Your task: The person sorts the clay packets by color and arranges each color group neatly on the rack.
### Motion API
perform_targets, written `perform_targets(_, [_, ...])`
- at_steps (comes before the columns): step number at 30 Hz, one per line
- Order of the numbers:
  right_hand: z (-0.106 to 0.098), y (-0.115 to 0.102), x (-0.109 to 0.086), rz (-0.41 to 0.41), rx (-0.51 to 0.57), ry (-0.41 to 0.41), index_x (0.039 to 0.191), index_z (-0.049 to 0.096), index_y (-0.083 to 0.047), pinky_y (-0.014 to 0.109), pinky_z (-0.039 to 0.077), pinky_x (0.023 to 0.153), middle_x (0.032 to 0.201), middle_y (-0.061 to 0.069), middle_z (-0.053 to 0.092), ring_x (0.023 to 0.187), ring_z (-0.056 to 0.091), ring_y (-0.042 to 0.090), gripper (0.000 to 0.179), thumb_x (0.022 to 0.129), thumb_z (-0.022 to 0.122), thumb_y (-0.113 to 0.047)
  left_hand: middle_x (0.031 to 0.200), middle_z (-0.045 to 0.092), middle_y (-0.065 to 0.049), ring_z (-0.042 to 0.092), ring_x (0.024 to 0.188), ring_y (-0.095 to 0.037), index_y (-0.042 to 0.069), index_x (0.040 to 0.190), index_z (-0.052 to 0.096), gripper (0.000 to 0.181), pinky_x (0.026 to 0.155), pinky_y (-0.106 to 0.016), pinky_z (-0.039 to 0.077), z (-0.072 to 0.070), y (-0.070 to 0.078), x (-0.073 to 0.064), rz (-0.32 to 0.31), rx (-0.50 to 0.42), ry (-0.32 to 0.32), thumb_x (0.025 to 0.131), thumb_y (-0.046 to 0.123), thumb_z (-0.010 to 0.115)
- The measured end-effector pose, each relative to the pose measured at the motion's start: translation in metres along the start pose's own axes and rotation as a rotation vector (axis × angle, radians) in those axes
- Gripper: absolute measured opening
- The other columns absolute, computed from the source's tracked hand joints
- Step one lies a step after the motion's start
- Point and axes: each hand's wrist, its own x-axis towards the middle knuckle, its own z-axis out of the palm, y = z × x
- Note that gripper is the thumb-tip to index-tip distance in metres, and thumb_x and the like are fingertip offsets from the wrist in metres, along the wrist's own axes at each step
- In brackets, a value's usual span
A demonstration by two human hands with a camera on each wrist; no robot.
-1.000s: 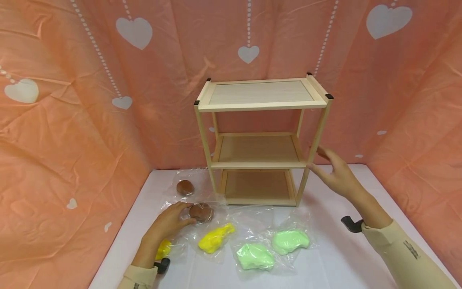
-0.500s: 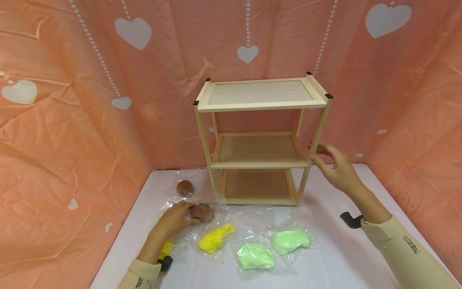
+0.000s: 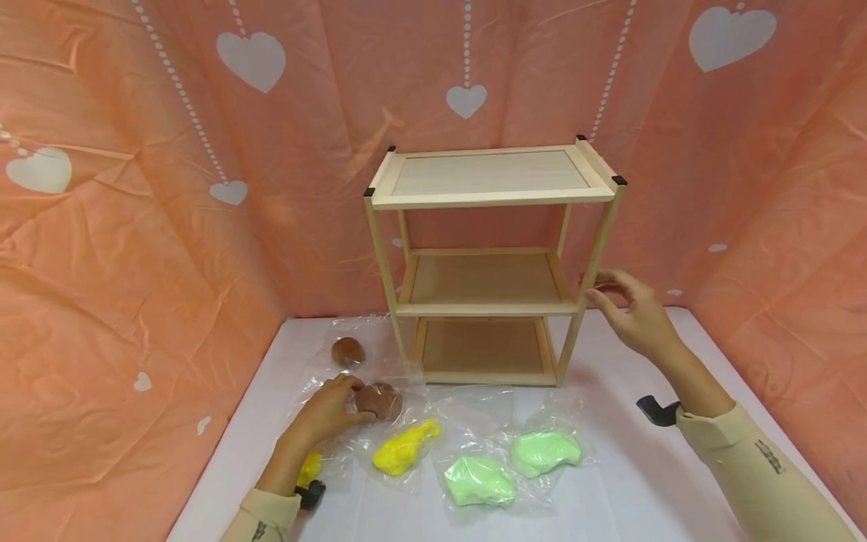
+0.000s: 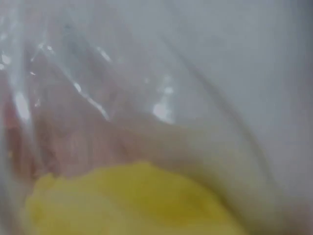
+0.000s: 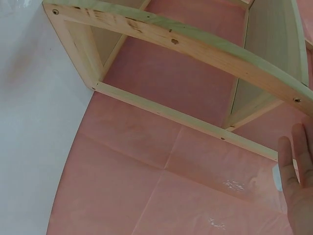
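In the head view, my left hand [image 3: 328,410] rests on the tabletop, its thumb and fingertips at the left side of a round brown clay-like lump [image 3: 381,401] in a clear plastic bag. Beneath that wrist lies a yellow lump [image 3: 309,468], partly hidden; its yellow mass [image 4: 132,200] and crinkled film fill the left wrist view. Beside the right front post of a three-tier wooden shelf [image 3: 497,199] is my right hand [image 3: 640,320], fingers relaxed and fingertips right at the post. The right wrist view shows this hand [image 5: 299,196] near the shelf's side frame [image 5: 171,117].
A second brown lump [image 3: 348,352] in a bag lies at the back left. Nearer the front are a yellow lump [image 3: 405,448] and two pale green lumps [image 3: 479,482], also bagged. Pink cloth [image 3: 325,226] with white hearts hangs behind and at both sides of the white table [image 3: 630,467].
Over the last second my left hand has shifted slightly right, up against the brown lump. My right hand has risen a little beside the shelf post, then stayed nearly still.
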Motion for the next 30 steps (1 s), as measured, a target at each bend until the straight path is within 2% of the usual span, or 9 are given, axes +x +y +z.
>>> perform_targets(7, [0.001, -0.001, 0.000, 0.005, 0.001, 0.003, 0.121, 0.069, 0.009, 0.004, 0.047, 0.093, 0.110, 0.017, 0.072, 0.105, 0.061, -0.013, 0.029, 0.093, 0.071, 0.016, 0.126, 0.071, -0.010, 0.062, 0.119, -0.037, 0.005, 0.131, 0.068, 0.063, 0.107, -0.058, 0.051, -0.006, -0.005, -0.010, 0.041, 0.010, 0.066, 0.084, 0.038, 0.093])
perform_targets(11, [0.001, -0.002, 0.000, 0.004, -0.003, 0.006, 0.121, 0.068, 0.010, 0.004, 0.047, 0.093, 0.109, 0.016, 0.072, 0.105, 0.061, -0.014, 0.027, 0.094, 0.070, 0.016, 0.135, 0.069, -0.014, 0.058, 0.128, -0.040, 0.005, 0.136, 0.066, 0.065, 0.112, -0.060, 0.049, -0.013, -0.006, -0.018, 0.009, -0.007, 0.081, 0.086, 0.036, 0.092])
perform_targets(14, [0.001, -0.001, -0.001, 0.013, -0.001, 0.004, 0.122, 0.068, 0.010, 0.004, 0.047, 0.093, 0.111, 0.003, 0.071, 0.105, 0.061, -0.013, 0.028, 0.095, 0.070, 0.015, 0.139, 0.066, -0.017, 0.056, 0.131, -0.042, 0.004, 0.139, 0.065, 0.065, 0.113, -0.062, 0.047, -0.020, -0.007, -0.025, -0.002, -0.008, 0.085, 0.087, 0.033, 0.091])
perform_targets(18, [0.000, 0.000, -0.002, 0.024, 0.004, 0.000, 0.124, 0.067, 0.010, 0.004, 0.047, 0.094, 0.114, -0.020, 0.065, 0.106, 0.060, -0.013, 0.028, 0.096, 0.070, 0.014, 0.139, 0.065, -0.019, 0.056, 0.129, -0.043, 0.003, 0.140, 0.063, 0.063, 0.112, -0.063, 0.047, -0.028, -0.009, -0.033, 0.027, -0.005, 0.121, 0.088, 0.028, 0.090])
perform_targets(21, [0.000, 0.000, -0.002, 0.028, 0.004, -0.002, 0.124, 0.067, 0.010, 0.003, 0.047, 0.093, 0.114, -0.028, 0.062, 0.106, 0.060, -0.013, 0.028, 0.096, 0.070, 0.014, 0.138, 0.064, -0.018, 0.056, 0.127, -0.042, 0.004, 0.140, 0.063, 0.062, 0.110, -0.063, 0.048, -0.033, -0.010, -0.039, 0.035, -0.023, 0.153, 0.088, 0.026, 0.089])
perform_targets(30, [0.002, 0.002, -0.001, 0.018, 0.011, 0.003, 0.122, 0.068, 0.010, 0.003, 0.046, 0.093, 0.112, -0.024, 0.063, 0.105, 0.061, -0.013, 0.028, 0.095, 0.070, 0.015, 0.136, 0.063, -0.018, 0.055, 0.128, -0.044, 0.006, 0.140, 0.060, 0.062, 0.106, -0.068, 0.049, -0.050, -0.011, -0.051, 0.073, -0.034, 0.259, 0.088, 0.021, 0.089])
